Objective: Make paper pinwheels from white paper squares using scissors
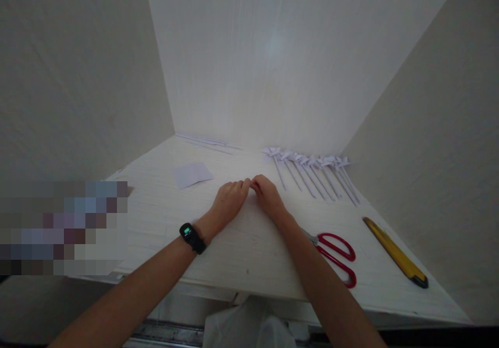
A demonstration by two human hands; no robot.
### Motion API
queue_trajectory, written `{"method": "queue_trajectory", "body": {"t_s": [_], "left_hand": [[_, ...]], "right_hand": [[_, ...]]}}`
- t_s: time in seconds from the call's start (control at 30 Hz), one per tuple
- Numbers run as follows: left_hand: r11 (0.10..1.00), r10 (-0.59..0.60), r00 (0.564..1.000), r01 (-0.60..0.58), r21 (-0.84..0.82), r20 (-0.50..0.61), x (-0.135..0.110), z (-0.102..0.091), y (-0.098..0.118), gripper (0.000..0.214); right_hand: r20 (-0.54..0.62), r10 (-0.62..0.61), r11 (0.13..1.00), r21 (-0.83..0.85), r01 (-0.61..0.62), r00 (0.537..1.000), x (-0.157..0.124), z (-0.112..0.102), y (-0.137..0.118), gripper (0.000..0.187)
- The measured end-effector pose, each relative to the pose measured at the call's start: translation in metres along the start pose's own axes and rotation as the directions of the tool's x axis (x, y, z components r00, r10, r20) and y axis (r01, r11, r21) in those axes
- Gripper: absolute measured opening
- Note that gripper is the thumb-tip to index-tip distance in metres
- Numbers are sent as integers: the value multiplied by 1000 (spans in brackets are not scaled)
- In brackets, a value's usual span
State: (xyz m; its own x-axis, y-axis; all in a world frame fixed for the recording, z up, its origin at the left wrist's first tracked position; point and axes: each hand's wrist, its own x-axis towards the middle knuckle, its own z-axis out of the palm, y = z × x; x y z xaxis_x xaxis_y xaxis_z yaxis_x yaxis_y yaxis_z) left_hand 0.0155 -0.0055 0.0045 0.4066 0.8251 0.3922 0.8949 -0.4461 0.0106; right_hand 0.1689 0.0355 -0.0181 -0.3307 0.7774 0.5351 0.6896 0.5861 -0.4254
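My left hand (231, 198), with a black band on its wrist, meets my right hand (268, 196) over the middle of the table. Both have their fingers closed, the fingertips pinched together and touching. Whatever lies between them is hidden or too small to make out. To the left of my left hand rests a creased square of white paper (193, 175). Beyond my right hand lies a row of several white paper pinwheels (299, 160), their heads toward the back wall and their sticks pointing at me.
Several thin white paper sticks (206, 141) lie along the back wall. Red-handled scissors (318, 240) sit beside my right forearm, partly covered by it. A yellow utility knife (395, 252) lies near the right wall. Panels enclose the table (234, 254) on three sides; a patch at left is pixelated.
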Motion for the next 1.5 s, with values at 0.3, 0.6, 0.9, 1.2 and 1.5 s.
{"method": "queue_trajectory", "body": {"t_s": [0.3,0.6,0.9,1.2,1.5], "left_hand": [[989,-109,993,104,-101,-42,2,5,-5,25],[919,-192,966,115,-377,-174,5,3,-9,19],[659,-270,956,101,-746,-109,12,14,-21,23],[428,-225,974,103,-898,5,18,22,-19,43],[212,-152,985,109,-971,78,17,20,-21,50]], "right_hand": [[-36,-4,1000,-29,3,999,3,-4,0,19],[-112,-33,998,51,39,993,2,-4,6,19],[-100,-58,983,168,74,993,0,1,-2,21],[-112,99,966,251,-68,989,4,0,2,22],[-61,142,936,334,-114,988,3,-6,-6,21]]}}
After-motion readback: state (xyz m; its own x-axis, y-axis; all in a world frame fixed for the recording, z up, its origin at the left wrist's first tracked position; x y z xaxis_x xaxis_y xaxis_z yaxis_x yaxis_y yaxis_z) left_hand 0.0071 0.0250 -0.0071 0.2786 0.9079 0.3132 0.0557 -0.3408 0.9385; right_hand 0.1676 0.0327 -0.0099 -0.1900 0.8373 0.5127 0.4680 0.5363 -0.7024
